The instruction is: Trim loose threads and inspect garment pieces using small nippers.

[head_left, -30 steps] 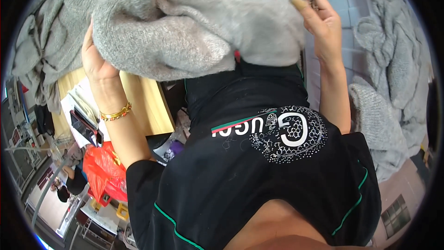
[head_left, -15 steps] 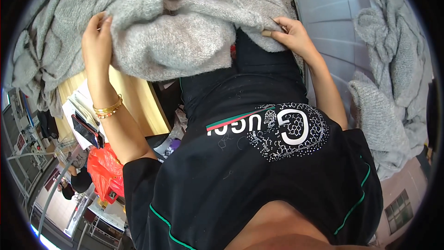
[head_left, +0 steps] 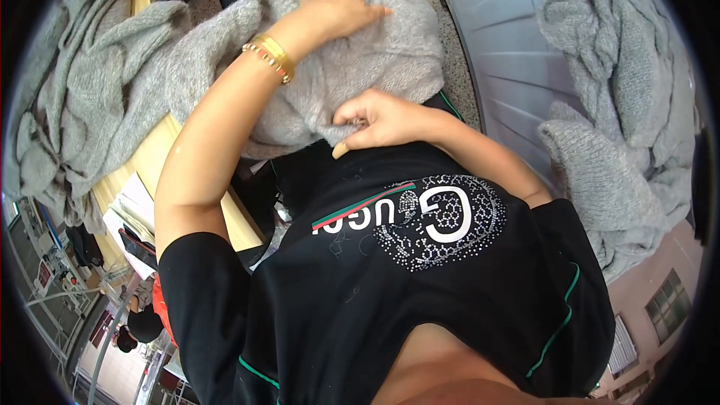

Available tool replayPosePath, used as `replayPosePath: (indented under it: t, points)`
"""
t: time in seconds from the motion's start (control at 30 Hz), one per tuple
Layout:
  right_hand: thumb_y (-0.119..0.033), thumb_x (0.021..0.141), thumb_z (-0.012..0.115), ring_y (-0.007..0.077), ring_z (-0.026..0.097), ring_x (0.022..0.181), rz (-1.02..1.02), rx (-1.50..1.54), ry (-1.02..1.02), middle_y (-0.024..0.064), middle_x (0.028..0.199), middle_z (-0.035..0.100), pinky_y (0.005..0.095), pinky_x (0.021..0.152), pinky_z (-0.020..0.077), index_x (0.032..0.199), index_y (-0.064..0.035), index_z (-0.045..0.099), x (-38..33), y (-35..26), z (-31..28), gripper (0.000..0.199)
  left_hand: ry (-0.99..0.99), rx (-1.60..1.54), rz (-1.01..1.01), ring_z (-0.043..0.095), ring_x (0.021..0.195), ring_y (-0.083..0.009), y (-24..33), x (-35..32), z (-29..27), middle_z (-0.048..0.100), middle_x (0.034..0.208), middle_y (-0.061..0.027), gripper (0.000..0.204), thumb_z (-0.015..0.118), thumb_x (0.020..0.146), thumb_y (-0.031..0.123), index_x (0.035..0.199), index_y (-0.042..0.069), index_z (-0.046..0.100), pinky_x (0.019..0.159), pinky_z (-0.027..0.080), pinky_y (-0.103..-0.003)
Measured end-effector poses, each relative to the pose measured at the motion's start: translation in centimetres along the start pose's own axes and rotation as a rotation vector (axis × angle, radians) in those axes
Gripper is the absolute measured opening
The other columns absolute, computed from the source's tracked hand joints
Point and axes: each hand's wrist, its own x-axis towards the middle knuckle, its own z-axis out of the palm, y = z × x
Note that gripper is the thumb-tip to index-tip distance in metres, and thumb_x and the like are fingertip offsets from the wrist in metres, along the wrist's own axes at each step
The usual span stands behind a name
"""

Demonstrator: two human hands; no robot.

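Observation:
A fuzzy light-grey knit garment (head_left: 397, 56) lies bunched over my lap and runs left onto the pile on the table. My left hand (head_left: 341, 13) reaches across its far part, its fingers curled down into the knit with one fingertip showing to the right. The cloth partly hides that grip. Nearer my body, my right hand (head_left: 379, 120) pinches the garment's near edge between thumb and fingers. Gold bracelets (head_left: 270, 56) circle my left wrist.
A large grey-blue plastic bin (head_left: 502, 45) stands at my right, with grey knitwear (head_left: 607, 172) draped over its far side. At left a wooden tabletop (head_left: 127, 165) carries more knitwear (head_left: 90, 105), papers (head_left: 131, 214) and a dark phone-like object (head_left: 139, 244). Another person (head_left: 142, 322) is at lower left.
Both hands have left the garment's two sides and come together near its middle. My left hand crossed right and away; my right hand moved left and toward me. The garment lies flatter.

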Motion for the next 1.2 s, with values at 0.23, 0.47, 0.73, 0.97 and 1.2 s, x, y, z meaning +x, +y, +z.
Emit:
replayPosePath:
  t: [0.23, 0.47, 0.73, 0.97, 1.2]
  points:
    - [-0.028, 0.077, 0.083, 0.0136, 0.055, 0.062, -0.036, -0.212, 0.014, 0.0037, 0.069, 0.062, 0.0310, 0.058, 0.0443, 0.102, -0.0015, 0.071, -2.9, 0.2, -4.7, 0.039, 0.114, -0.208, 0.216, 0.065, 0.080, -0.0306, 0.2, -1.8, -0.1, 0.069, 0.091, -0.0160, 0.028, 0.075, 0.081, 0.018, 0.102, 0.001, 0.071, 0.075, 0.051, -0.041]
    - [-0.009, 0.081, 0.076, 0.0010, 0.036, 0.059, -0.193, 0.103, 0.497, -0.0101, 0.069, 0.041, 0.0195, 0.055, 0.0304, 0.130, 0.0007, 0.059, -3.5, -1.8, -13.4, 0.053, 0.600, 0.290, 0.691, 0.062, 0.084, -0.0232, 1.1, -12.4, -10.2, 0.061, 0.094, -0.0097, 0.042, 0.066, 0.066, -0.008, 0.105, 0.006, 0.073, 0.073, 0.050, -0.034]
    - [0.006, 0.079, 0.076, 0.0012, 0.045, 0.066, -0.351, 0.341, 0.409, -0.0060, 0.080, 0.053, 0.0170, 0.060, 0.0372, 0.146, -0.0011, 0.044, 0.6, -9.4, -14.0, 0.074, 0.833, 0.387, 0.550, 0.061, 0.080, -0.0215, -1.4, -23.2, -14.0, 0.063, 0.091, -0.0117, 0.035, 0.070, 0.064, 0.000, 0.099, 0.000, 0.075, 0.062, 0.047, -0.030]
    - [-0.016, 0.075, 0.079, 0.0001, 0.035, 0.053, -0.395, -0.007, 0.064, -0.0080, 0.062, 0.041, 0.0190, 0.051, 0.0272, 0.121, 0.0051, 0.066, 3.1, -7.5, -13.4, 0.052, 0.898, 0.169, 0.228, 0.051, 0.079, -0.0159, -5.6, -29.7, -11.1, 0.052, 0.090, -0.0050, 0.027, 0.066, 0.068, 0.003, 0.094, 0.003, 0.075, 0.067, 0.041, -0.027]
    - [0.009, 0.081, 0.072, 0.0008, 0.043, 0.066, -0.002, 0.560, 0.309, -0.0065, 0.085, 0.056, 0.0169, 0.062, 0.0384, 0.143, -0.0022, 0.050, 7.9, -12.3, -8.5, 0.066, 0.961, -0.105, -0.002, 0.045, 0.078, -0.0160, -8.9, -28.8, -3.5, 0.043, 0.083, -0.0027, 0.044, 0.059, 0.061, -0.010, 0.097, 0.005, 0.077, 0.069, 0.036, -0.025]
